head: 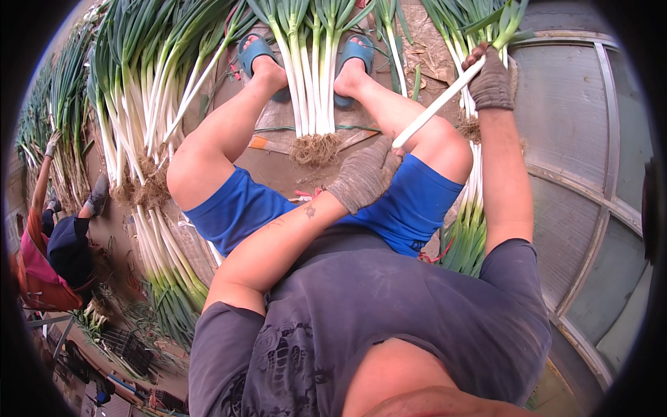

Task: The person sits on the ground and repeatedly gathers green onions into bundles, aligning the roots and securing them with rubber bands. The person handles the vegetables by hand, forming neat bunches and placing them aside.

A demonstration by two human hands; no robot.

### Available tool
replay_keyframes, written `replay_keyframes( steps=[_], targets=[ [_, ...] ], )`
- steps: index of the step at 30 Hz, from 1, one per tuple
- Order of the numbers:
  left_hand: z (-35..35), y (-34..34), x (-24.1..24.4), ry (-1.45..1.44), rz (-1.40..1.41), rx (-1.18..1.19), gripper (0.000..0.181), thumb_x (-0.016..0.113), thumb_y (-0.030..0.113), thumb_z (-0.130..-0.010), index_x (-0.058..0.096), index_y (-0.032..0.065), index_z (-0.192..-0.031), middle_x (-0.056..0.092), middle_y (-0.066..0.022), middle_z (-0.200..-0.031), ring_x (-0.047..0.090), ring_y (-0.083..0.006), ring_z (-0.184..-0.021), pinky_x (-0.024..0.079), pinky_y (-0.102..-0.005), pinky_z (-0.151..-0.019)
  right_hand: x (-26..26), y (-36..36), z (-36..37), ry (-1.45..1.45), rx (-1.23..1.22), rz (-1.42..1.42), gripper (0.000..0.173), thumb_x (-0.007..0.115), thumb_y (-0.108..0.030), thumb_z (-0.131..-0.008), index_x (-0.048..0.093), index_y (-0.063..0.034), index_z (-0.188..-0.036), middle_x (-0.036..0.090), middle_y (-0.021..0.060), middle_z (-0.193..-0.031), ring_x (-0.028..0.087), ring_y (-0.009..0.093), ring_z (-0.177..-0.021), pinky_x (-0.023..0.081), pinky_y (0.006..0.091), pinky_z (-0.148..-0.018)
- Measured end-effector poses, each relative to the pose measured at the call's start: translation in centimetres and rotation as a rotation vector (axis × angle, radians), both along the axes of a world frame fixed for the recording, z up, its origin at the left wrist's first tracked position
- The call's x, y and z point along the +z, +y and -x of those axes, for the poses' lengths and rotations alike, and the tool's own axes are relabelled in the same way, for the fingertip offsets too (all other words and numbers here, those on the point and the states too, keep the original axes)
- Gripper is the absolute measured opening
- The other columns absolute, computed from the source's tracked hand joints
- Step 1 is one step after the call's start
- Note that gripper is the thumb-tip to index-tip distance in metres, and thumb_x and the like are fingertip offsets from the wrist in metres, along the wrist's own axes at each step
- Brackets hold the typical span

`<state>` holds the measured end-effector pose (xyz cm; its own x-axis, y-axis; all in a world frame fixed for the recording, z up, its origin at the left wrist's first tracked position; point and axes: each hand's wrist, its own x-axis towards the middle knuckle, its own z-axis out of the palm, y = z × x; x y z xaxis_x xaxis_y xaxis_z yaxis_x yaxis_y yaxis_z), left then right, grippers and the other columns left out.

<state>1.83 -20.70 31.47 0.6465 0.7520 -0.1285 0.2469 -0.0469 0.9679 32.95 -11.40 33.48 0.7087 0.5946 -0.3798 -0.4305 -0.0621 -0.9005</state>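
Observation:
A single leek (435, 111) slants across above my right knee, its white shaft bare and its green leaves at the upper right. My right hand (489, 81), in a dirty knitted glove, is wrapped around it where the shaft turns green. At the lower end, my gloved left hand (367, 172) grips the root end, which the fingers hide. Between my feet lies a row of several leeks (312, 78), side by side, with their brown roots (315, 149) towards me. A green strap (357, 127) runs across the ground beneath them.
Large heaps of leeks (140, 88) lie to the left, with more leeks (169, 260) behind them. Another pile (453, 31) lies at the upper right. A framed panel wall (563, 114) stands close on the right. At far left a person (57, 250) bends over leeks near a black crate (125, 346).

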Motion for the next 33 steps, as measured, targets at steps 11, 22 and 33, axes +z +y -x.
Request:
replay_keyframes(
  steps=[11, 22, 33],
  targets=[
    [-1.6, 5.7, -18.0, 0.22, 0.401, 0.437, 0.035, 0.05, 0.024, -0.102, 0.053, -0.0022, -0.125, 0.06, -0.0118, -0.075, 0.059, -0.0203, -0.066, 0.048, -0.0366, -0.062, -10.8, 16.7, 5.4, -0.618, 0.529, 0.02, 0.024, 0.064, -0.025, -0.093, 0.068, -0.0022, -0.101, 0.063, 0.0035, -0.076, 0.055, 0.014, -0.061, 0.045, 0.0294, -0.056],
    [1.5, 0.9, -33.9, 0.509, 0.799, 0.349, 0.034, 0.048, 0.027, -0.102, 0.059, -0.0021, -0.116, 0.065, -0.0091, -0.073, 0.063, -0.0178, -0.063, 0.051, -0.0337, -0.06, -37.8, 14.1, 14.3, -1.561, 1.187, 0.833, 0.051, 0.052, -0.03, -0.092, 0.051, 0.0025, -0.131, 0.065, 0.0262, -0.114, 0.064, 0.037, -0.105, 0.051, 0.0414, -0.091],
    [0.9, -0.1, -36.2, 0.251, 1.158, 0.455, 0.044, 0.056, 0.035, -0.095, 0.063, -0.0067, -0.109, 0.07, -0.0201, -0.095, 0.066, -0.0319, -0.092, 0.05, -0.0418, -0.085, -28.5, 15.0, -4.3, -1.363, 0.689, 1.004, 0.027, 0.057, -0.031, -0.094, 0.064, -0.0095, -0.109, 0.069, 0.0194, -0.093, 0.067, 0.034, -0.088, 0.054, 0.044, -0.078]
  ],
)
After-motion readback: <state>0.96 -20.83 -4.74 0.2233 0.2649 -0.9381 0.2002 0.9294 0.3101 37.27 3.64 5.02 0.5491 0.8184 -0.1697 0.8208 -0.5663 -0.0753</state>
